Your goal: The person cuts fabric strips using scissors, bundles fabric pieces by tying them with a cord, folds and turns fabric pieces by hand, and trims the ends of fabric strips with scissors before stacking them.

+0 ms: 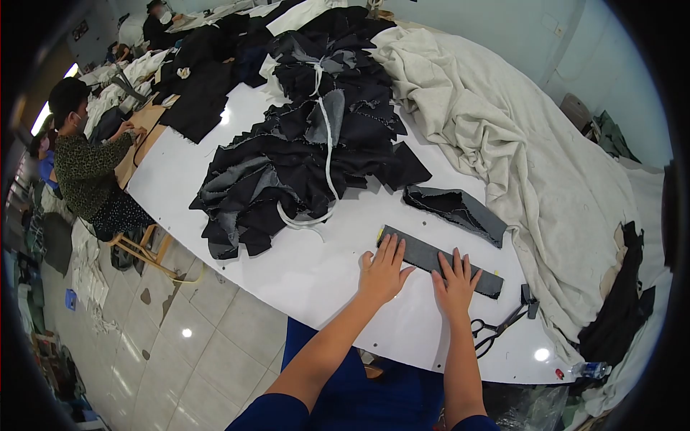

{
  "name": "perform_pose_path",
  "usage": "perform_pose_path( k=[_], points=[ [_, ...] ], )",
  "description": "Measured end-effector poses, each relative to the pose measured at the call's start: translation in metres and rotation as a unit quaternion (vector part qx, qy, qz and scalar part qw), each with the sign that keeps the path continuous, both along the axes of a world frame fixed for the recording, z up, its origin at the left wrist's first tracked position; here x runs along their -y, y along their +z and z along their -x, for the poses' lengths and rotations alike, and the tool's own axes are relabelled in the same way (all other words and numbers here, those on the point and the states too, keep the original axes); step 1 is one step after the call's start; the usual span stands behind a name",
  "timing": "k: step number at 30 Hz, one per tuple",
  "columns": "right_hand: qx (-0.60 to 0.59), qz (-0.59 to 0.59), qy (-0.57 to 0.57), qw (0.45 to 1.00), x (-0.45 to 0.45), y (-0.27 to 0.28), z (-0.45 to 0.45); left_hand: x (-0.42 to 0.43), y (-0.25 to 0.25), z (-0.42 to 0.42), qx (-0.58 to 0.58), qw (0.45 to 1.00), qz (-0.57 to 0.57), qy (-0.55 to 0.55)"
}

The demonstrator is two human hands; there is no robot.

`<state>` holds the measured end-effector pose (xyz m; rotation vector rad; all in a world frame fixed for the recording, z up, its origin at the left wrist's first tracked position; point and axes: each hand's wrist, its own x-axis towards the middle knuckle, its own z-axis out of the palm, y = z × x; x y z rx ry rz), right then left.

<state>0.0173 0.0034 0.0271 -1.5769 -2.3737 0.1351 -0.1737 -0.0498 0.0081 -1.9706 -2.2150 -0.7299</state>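
Note:
A folded strip of dark grey denim-like fabric [424, 255] lies flat on the white tabletop [323, 276]. My left hand [384, 271] rests on its left end, fingers stretched out, beside a small yellow mark at the edge. Toward its right end, my right hand [455, 284] also presses down flat with the fingers spread. Black-handled scissors [496, 329] lie just right of my right forearm, with a small dark scrap [530, 300] at their tip. Behind the strip is another folded dark fabric piece [456, 212].
A large heap of black cut fabric [287, 158], tied with a white strip [328, 136], covers the table's middle. Cream cloth [532, 179] drapes along the right. A plastic bottle [593, 369] lies at the near right corner. At left, a person [90, 158] sits working.

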Motion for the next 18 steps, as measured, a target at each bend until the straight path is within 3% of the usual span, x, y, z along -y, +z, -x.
perform_pose_path(
  k=[5,9,12,14,15,18],
  points=[
    [-0.015,-0.007,0.010,1.000,-0.001,-0.006,-0.004,0.000,0.001,0.001,-0.014,1.000,0.015,0.001],
    [-0.074,-0.117,0.016,0.990,0.009,-0.006,-0.023,-0.003,-0.004,-0.003,-0.029,0.998,0.046,0.010],
    [-0.194,-0.124,-0.067,0.971,0.024,-0.001,-0.055,0.000,0.006,-0.002,-0.046,0.999,0.007,-0.017],
    [-0.284,-0.047,-0.243,0.926,0.021,0.002,-0.087,0.001,0.007,0.000,-0.049,0.998,0.013,-0.024],
    [-0.250,-0.132,-0.267,0.921,0.010,-0.012,-0.109,0.001,0.006,0.000,-0.051,0.998,0.012,-0.030],
    [-0.113,-0.126,-0.341,0.925,-0.002,-0.021,-0.138,0.001,0.008,-0.001,-0.058,0.998,0.009,-0.031]
  ],
)
